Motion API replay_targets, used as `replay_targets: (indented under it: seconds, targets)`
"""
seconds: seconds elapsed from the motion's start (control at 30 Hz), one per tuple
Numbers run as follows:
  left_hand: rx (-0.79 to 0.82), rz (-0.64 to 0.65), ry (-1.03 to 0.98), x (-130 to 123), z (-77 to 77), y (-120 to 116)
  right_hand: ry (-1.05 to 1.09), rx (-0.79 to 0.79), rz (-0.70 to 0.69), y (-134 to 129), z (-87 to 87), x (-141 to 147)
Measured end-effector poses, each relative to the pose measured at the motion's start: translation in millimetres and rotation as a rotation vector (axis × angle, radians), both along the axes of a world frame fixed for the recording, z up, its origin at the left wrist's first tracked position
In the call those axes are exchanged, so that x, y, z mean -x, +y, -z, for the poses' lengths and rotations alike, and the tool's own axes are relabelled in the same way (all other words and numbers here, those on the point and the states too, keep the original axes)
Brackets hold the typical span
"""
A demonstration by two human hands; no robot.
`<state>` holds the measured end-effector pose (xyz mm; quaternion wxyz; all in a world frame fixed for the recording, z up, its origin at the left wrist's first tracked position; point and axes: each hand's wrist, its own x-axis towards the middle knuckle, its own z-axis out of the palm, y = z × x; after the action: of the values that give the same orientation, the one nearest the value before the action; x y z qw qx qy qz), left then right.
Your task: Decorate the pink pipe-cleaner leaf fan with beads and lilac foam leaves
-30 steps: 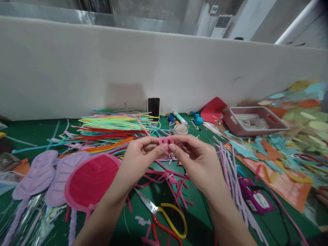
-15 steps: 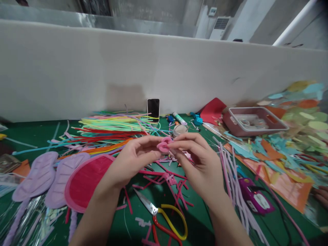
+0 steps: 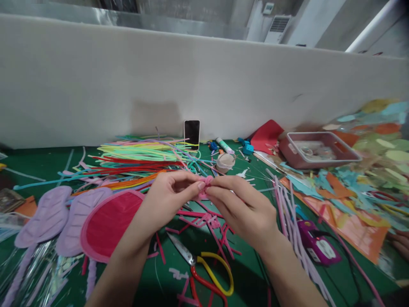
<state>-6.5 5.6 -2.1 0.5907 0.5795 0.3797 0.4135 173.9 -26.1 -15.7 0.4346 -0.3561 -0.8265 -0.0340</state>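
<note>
Between my fingertips is a small coiled pink pipe cleaner (image 3: pixel 208 181), partly hidden by both thumbs and fingers. My left hand (image 3: pixel 174 196) pinches it from the left. My right hand (image 3: pixel 244 204) pinches its right side, with the hand turned palm inward. Below them, cut pink pipe cleaner pieces (image 3: pixel 209 221) lie scattered on the green table. Nearer to me rest scissors (image 3: pixel 191 260) with red and yellow handles, their blades pointing away to the left. A deep pink oval with a fuzzy rim (image 3: pixel 111 226) lies beside my left forearm.
Two lilac leaf shapes (image 3: pixel 47 217) lie at the left. Bundled colourful pipe cleaners (image 3: pixel 137 155) spread behind my left hand. A phone (image 3: pixel 192 134) leans on the white partition. Rightward are lilac pipe cleaners (image 3: pixel 290 238), a purple device (image 3: pixel 318 243), a pink bin (image 3: pixel 319 164) and another person's hand (image 3: pixel 399 243).
The pink coil has turned between my fingers and is now more covered. My right hand has rolled inward, its fingers closer to my left thumb. The view has shifted slightly.
</note>
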Motion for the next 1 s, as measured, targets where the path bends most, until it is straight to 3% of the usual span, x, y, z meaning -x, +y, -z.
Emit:
replay_targets:
  seconds: [0.13, 0.27, 0.4, 0.53, 0.63, 0.8, 1.0]
  targets:
    - [0.07, 0.072, -0.002, 0, -1.9, -2, -0.024, -0.056, -0.124, 3, -2.3, -9]
    - [0.005, 0.16, 0.086, 0, -5.1, -4, -0.119, -0.153, -0.175, 3, -11.2, -15]
    - [-0.029, 0.124, 0.093, -6, -1.9, -6, -0.094, -0.149, -0.077, -1, -13.3, -13]
    - [-0.177, -0.028, 0.118, -15, 2.3, -12, 0.064, -0.103, 0.125, -6, -13.5, -1]
    - [-0.361, -0.142, 0.158, -20, 2.8, -17, 0.291, 0.097, 0.195, -9, -18.3, 9]
    - [-0.674, -0.304, 0.27, -26, 5.5, -20, 0.825, 0.661, 0.12, -7, -21.9, 17]
    - [-0.829, -0.41, 0.339, -29, 14.6, -17, 1.2, 0.951, -0.065, 2, -15.0, 24]
